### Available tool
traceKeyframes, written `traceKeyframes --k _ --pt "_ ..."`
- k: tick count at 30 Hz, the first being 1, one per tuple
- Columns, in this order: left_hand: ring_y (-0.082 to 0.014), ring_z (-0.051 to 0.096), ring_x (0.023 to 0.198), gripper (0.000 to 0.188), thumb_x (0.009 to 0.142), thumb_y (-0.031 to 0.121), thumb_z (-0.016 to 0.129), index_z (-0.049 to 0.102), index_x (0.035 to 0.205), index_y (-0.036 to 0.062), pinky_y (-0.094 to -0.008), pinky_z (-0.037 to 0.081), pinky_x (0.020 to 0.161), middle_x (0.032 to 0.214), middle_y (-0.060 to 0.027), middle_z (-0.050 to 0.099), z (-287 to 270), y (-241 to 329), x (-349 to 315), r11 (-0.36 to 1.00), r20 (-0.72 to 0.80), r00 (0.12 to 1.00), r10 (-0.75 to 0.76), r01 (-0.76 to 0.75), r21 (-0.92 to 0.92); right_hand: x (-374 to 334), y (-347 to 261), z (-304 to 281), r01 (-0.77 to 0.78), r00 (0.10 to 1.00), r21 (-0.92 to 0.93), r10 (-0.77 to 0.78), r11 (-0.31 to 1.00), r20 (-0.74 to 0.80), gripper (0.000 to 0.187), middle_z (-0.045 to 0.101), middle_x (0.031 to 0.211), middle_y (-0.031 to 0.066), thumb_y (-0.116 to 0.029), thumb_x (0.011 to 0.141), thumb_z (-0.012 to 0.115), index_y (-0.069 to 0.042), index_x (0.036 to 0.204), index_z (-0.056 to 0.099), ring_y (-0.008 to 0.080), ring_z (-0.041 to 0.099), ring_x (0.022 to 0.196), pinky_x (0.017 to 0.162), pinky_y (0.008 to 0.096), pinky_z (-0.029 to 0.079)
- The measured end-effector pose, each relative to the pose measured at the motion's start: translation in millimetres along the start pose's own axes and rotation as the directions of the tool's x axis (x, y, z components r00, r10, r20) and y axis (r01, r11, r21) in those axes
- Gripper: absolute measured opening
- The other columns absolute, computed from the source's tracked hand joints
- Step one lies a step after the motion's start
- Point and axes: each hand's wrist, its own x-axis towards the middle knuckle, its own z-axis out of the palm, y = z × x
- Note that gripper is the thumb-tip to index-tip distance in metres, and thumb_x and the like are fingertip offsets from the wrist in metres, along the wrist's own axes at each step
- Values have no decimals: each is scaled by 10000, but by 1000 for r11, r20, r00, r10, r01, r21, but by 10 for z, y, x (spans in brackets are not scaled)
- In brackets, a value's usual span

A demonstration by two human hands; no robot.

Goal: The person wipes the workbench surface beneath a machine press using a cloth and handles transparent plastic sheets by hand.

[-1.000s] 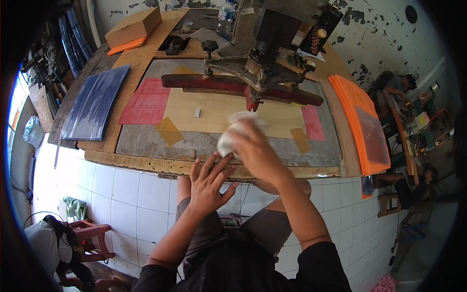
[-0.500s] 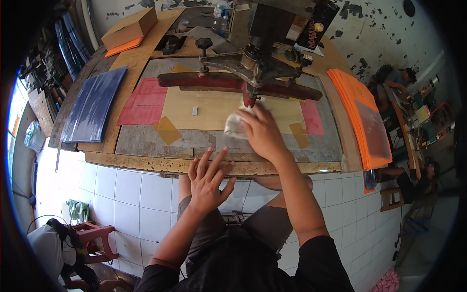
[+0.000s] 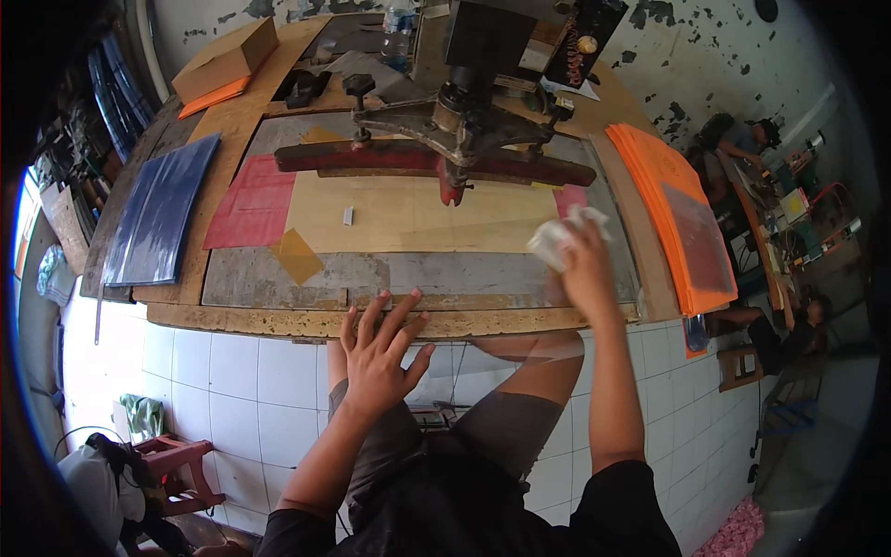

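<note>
A white cloth [image 3: 549, 243] is bunched under my right hand [image 3: 587, 265], whose fingers close on it over the right end of the yellowish sheet [image 3: 408, 218]. My left hand [image 3: 379, 343] rests with fingers spread on the front wooden edge of the table and holds nothing. The sheet lies on a grey metal plate [image 3: 390, 278], between a red piece [image 3: 251, 204] on its left and a smaller red piece on its right, partly covered by the cloth. Above it hangs a press head with a dark red bar [image 3: 371, 162]. A small whitish piece [image 3: 348, 216] lies on the sheet.
Blue plastic-covered sheets [image 3: 162, 213] lie at the left, with a cardboard box [image 3: 225, 60] behind them. A stack of orange sheets [image 3: 673, 218] overhangs the right edge. A bottle [image 3: 398, 37] stands at the back. Other people sit at the far right and lower left.
My right hand has swept the white cloth rightward across the sheet, from below the press head to its right end. My left hand stays on the table edge. The view has shifted slightly.
</note>
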Motion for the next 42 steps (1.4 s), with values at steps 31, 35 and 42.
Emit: traceKeyframes --k 31,35,42 --pt "-322 418 1569 455 979 385 735 684 1387 189 -586 146 1321 1659 0 559 -86 76 7 1000 84 996 -6 6 -1 -1317 -758 -255 69 995 -38 -72 997 -67 500 483 1659 192 -284 1049 700 -172 1533 636 450 445 1541 1230 607 375" --pt "-323 410 1571 504 1012 416 699 671 1463 193 -623 121 1324 1660 -14 549 -174 140 112 1000 124 992 0 -3 22 -1042 -613 -176 76 992 23 -74 997 -99 494 468 1669 195 -282 1028 723 -157 1501 650 456 428 1553 1247 602 378" --pt "-349 416 1569 516 1051 408 625 668 1480 125 -652 34 1355 1622 -60 577 -249 23 584 998 188 980 65 -69 15 -265 -239 11 144 989 84 -141 986 -38 443 456 1668 196 -290 1078 676 -126 1489 642 468 409 1559 1260 588 373"
